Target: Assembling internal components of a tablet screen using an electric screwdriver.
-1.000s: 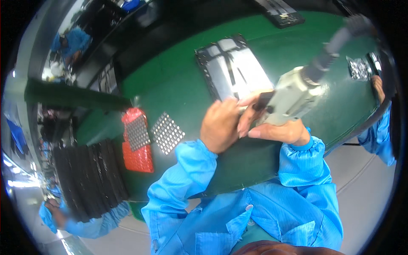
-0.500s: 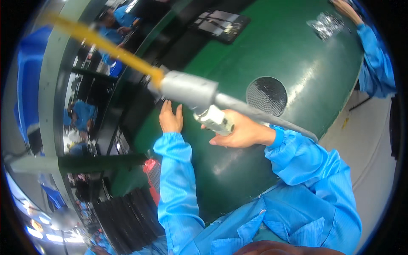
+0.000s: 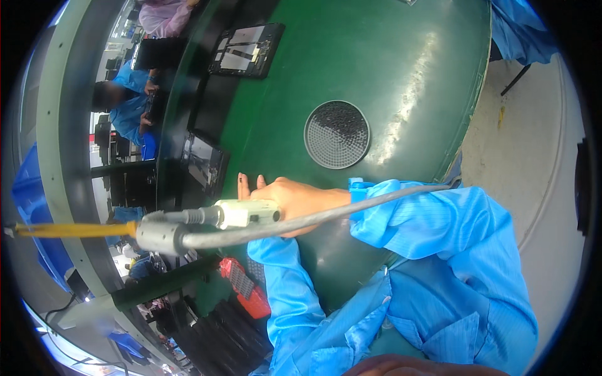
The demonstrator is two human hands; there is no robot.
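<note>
My right hand (image 3: 304,202) is closed round the cream body of a corded electric screwdriver (image 3: 248,214), seen from its cable end. A grey cable (image 3: 313,219) runs from it across my right forearm, and a yellow strap (image 3: 75,230) is attached at the connector. The screwdriver's tip is hidden. My left hand (image 3: 243,187) lies mostly behind the right hand and tool; two stretched fingers show, apart, one with a small dark spot. Close to these fingers is an opened flat black device (image 3: 205,164) with silvery inner parts. A round grey tray (image 3: 313,156) partly filled with small black pieces lies beyond my right hand.
Another opened black device (image 3: 248,50) lies farther along the green bench (image 3: 389,37). A red package (image 3: 251,301) and black ribbed stack (image 3: 219,338) are near my left arm. A green metal frame (image 3: 53,125) borders the left. Co-workers sit beyond it; another sleeve (image 3: 523,28) shows at upper right.
My right hand has moved left with the screwdriver and now covers most of my left hand. The view has shifted, bringing the device beside my left fingers into clearer sight.
</note>
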